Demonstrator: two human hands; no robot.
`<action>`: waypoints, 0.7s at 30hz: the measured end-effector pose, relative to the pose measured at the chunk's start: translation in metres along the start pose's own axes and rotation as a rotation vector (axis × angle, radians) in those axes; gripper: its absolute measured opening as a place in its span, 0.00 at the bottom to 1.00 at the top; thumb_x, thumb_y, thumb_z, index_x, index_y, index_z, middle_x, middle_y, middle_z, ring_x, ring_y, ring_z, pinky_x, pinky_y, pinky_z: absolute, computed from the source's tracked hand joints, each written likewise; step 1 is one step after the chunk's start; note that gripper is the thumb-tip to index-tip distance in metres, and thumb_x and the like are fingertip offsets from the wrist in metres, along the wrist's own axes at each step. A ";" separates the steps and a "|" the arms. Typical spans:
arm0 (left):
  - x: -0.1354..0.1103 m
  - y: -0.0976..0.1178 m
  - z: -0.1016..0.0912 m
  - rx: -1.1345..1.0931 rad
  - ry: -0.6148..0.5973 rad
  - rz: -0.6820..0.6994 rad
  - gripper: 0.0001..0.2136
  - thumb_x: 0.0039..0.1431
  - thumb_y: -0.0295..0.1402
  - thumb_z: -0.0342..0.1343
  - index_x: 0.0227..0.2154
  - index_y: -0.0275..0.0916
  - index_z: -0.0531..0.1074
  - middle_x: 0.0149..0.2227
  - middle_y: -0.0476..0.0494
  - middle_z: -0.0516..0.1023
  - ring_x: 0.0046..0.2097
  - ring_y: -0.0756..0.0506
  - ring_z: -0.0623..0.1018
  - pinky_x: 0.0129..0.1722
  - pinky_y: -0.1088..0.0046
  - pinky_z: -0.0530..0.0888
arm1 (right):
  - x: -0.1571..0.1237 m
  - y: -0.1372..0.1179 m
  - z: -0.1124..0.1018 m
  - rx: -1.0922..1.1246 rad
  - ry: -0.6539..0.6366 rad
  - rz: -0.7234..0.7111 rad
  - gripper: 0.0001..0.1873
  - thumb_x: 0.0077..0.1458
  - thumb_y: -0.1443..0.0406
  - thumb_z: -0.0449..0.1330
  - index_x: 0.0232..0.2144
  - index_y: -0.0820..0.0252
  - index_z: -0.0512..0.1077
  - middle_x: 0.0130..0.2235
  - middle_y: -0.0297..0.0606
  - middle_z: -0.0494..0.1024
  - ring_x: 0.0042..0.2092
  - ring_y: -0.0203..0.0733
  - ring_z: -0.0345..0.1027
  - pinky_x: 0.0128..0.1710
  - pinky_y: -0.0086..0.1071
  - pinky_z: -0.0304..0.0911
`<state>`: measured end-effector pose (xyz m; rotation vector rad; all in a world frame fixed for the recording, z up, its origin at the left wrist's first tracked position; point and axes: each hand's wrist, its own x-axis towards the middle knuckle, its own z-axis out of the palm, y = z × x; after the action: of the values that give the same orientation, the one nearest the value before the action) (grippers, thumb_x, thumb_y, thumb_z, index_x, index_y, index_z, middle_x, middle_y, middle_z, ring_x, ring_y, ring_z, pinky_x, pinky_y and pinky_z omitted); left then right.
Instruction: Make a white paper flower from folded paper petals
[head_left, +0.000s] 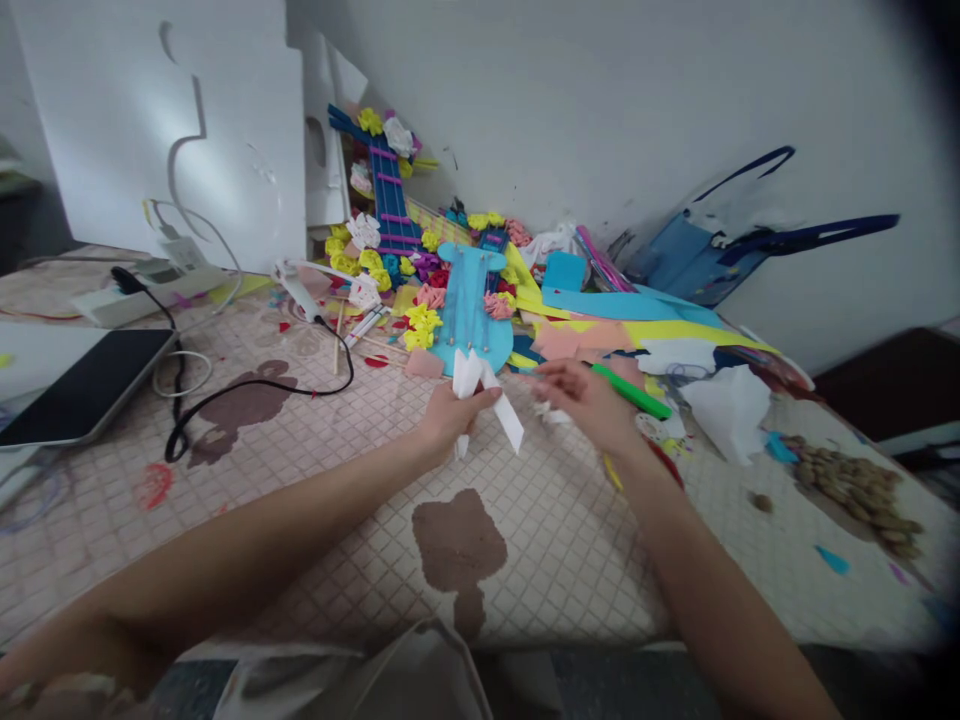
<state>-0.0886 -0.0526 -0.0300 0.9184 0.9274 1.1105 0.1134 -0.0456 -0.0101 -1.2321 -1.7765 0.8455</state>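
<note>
My left hand point(448, 418) is closed around folded white paper strips point(507, 415). One strip stands up above my fingers and another slants down to the right. To its right, my right hand point(581, 395) has curled fingers pressed together. White paper scraps point(553, 412) show just below those fingertips; whether they are held or lie on the table is unclear. Behind my hands leans a light blue paper cutout point(469, 300) with strings along it. A green marker-like stick point(631, 391) lies beside my right hand, partly behind it.
Crumpled paper balls point(424, 325) and a dark blue strip with purple bars point(390, 195) pile up at the back. A glue gun point(298, 290) with a black cord stands left, near a tablet point(90, 385). Peanuts point(855, 495) and a blue bag point(690, 255) are at right.
</note>
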 end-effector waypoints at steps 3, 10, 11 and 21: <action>0.003 -0.001 -0.002 0.013 -0.043 -0.038 0.13 0.42 0.32 0.66 0.23 0.35 0.66 0.15 0.59 0.55 0.16 0.59 0.52 0.15 0.80 0.47 | 0.008 0.017 -0.039 -0.346 0.282 -0.080 0.07 0.52 0.62 0.57 0.34 0.58 0.71 0.35 0.40 0.76 0.36 0.43 0.69 0.35 0.38 0.64; 0.002 -0.004 -0.001 0.103 -0.110 -0.126 0.11 0.41 0.31 0.65 0.25 0.34 0.68 0.16 0.58 0.57 0.16 0.59 0.53 0.15 0.79 0.47 | 0.016 0.050 -0.057 -0.790 -0.102 -0.280 0.08 0.54 0.67 0.54 0.36 0.57 0.72 0.39 0.42 0.77 0.46 0.50 0.66 0.48 0.46 0.59; 0.001 -0.004 -0.001 0.107 -0.111 -0.131 0.11 0.41 0.31 0.65 0.24 0.34 0.68 0.16 0.58 0.57 0.16 0.59 0.53 0.15 0.79 0.47 | 0.016 0.051 -0.054 -0.796 -0.130 -0.288 0.08 0.54 0.67 0.54 0.36 0.57 0.72 0.40 0.42 0.76 0.46 0.50 0.65 0.48 0.45 0.59; 0.000 -0.001 -0.002 0.140 -0.115 -0.137 0.09 0.44 0.30 0.64 0.24 0.34 0.68 0.16 0.57 0.58 0.16 0.59 0.54 0.15 0.79 0.47 | 0.015 0.045 -0.056 -0.807 -0.162 -0.274 0.03 0.53 0.66 0.55 0.28 0.57 0.67 0.36 0.41 0.74 0.44 0.49 0.64 0.45 0.43 0.59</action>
<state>-0.0899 -0.0526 -0.0312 1.0073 0.9670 0.8760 0.1783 -0.0131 -0.0200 -1.3658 -2.4655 0.0406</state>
